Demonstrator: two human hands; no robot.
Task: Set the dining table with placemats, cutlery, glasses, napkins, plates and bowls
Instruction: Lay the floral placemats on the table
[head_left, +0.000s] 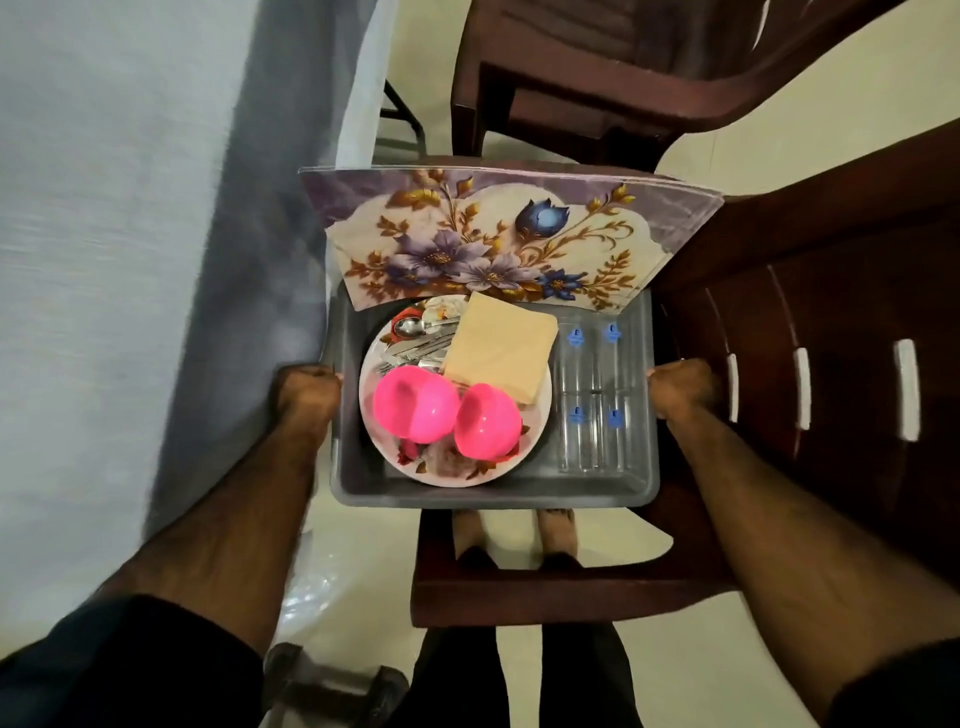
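Note:
I carry a grey plastic tub (493, 496) in front of me. My left hand (306, 395) grips its left rim and my right hand (680, 387) grips its right rim. Inside lies a floral plate (457, 465) with two pink bowls (415, 402) on it, a beige napkin stack (501, 348) and steel cutlery (415, 340). Several clear glasses (595, 395) with blue labels lie on the right side of the tub. Floral placemats (493, 239) lean against its far wall and stick out above it.
A dark brown plastic chair (571, 78) stands ahead. Another brown chair (810, 322) is at the right, part of it under the tub. A table with a grey-blue cloth (130, 234) fills the left. My feet (514, 535) stand on a pale tiled floor.

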